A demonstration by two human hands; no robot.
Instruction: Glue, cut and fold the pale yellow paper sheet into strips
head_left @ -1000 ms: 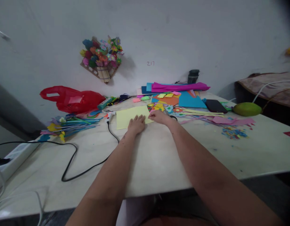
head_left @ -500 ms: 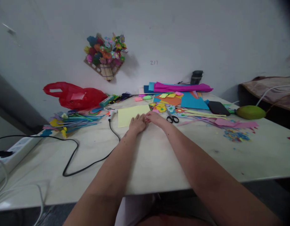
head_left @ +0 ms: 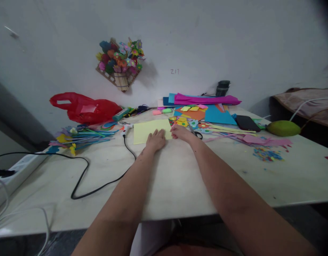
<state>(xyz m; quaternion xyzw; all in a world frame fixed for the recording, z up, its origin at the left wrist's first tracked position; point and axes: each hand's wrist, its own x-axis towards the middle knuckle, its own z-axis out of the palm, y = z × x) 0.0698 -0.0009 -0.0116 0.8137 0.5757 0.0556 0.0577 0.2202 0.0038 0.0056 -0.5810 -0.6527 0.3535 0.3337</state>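
Note:
A pale yellow sheet of paper (head_left: 142, 131) lies on the table with its long side toward me. My left hand (head_left: 155, 140) rests flat on its near part, fingers spread and empty. My right hand (head_left: 179, 132) is at the sheet's right end with its fingers curled together. Whether anything is pinched in those fingers is hidden. Black-handled scissors (head_left: 198, 135) lie just right of my right hand, partly covered by it. Beyond that hand are colourful paper flowers (head_left: 182, 122).
A white hot-glue gun (head_left: 125, 129) with a black cord (head_left: 80, 181) lies left of the sheet. Further left are flower stems (head_left: 91, 137), a red plastic bag (head_left: 94, 110) and a power strip (head_left: 22, 170). Coloured sheets (head_left: 219, 114), a phone (head_left: 247, 122) and paper scraps (head_left: 267, 154) lie right.
My right hand has moved right along the sheet, away from my left hand, and now covers part of the scissors. My left hand has stayed in place.

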